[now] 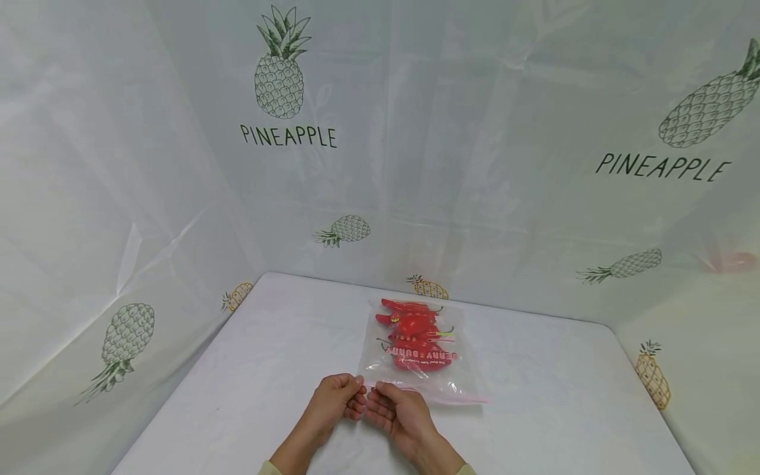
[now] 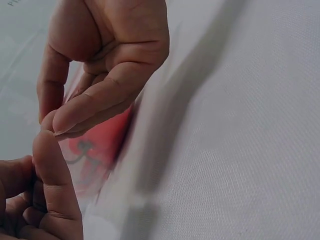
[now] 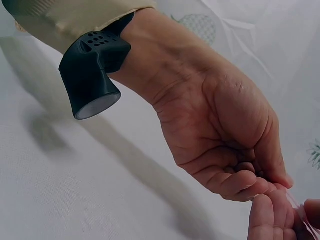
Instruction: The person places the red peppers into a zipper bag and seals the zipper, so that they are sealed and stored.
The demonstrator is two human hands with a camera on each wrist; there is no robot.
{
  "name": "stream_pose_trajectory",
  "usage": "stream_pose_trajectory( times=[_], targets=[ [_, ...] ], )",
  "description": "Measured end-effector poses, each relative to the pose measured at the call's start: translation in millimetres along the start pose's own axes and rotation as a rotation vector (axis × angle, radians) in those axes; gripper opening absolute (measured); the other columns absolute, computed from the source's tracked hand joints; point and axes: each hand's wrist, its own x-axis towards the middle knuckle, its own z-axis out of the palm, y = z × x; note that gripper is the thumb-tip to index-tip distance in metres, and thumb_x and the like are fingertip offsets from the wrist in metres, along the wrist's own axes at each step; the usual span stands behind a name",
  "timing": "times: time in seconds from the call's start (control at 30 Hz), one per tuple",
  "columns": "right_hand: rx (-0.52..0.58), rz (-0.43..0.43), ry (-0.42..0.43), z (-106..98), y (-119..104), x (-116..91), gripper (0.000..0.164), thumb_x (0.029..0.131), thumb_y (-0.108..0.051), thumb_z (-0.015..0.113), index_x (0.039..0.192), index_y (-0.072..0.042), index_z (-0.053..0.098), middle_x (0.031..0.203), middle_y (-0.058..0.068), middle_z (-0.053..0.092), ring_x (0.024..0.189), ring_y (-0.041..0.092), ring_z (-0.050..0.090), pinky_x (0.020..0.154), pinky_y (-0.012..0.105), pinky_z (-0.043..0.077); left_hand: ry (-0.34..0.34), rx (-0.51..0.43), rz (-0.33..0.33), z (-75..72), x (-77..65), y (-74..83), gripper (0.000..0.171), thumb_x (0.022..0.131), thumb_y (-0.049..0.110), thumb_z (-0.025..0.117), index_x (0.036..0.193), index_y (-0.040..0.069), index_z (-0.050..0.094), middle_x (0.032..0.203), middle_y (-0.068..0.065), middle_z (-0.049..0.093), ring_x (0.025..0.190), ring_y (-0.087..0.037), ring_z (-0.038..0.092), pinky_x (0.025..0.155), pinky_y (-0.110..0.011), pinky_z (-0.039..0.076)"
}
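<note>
A clear zip-lock bag (image 1: 466, 379) lies on the table, with several red peppers (image 1: 415, 323) inside, some showing green stems. Its pink zip strip faces the near side. At the strip's left end, my left hand (image 1: 338, 399) pinches the edge between thumb and fingers. Close beside it, my right hand (image 1: 400, 412) pinches the same strip. In the left wrist view the right hand (image 2: 107, 60) is above and the left hand (image 2: 52, 195) at lower left, fingertips meeting. The right wrist view shows the left hand (image 3: 220, 130) large, with right-hand fingers (image 3: 265, 220) at the lower right.
The white table (image 1: 267, 343) has its back edge just behind the bag. A pale curtain (image 1: 451, 165) with pineapple prints surrounds it at the back and sides. A black wrist camera (image 3: 92, 75) sits on the left wrist, beside a beige sleeve (image 3: 75, 20).
</note>
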Motion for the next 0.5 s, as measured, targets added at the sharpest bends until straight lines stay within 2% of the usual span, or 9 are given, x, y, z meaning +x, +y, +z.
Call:
stream_pose_trajectory(
  times=[0.5],
  targets=[
    [0.000,-0.011,0.036,1.5,-2.2,-1.9,0.017,0.104,-0.014,0.065,0.107,0.000,0.072,0.087,0.006,0.079,0.080,0.015,0.078,0.081,0.036,0.067,0.020,0.008,0.015,-1.6,2.8,-3.7,0.029,0.110,0.021,0.059,0.097,-0.004,0.065,0.078,-0.002,0.064,0.066,-0.010,0.064,0.059,-0.022,0.060]
  ],
)
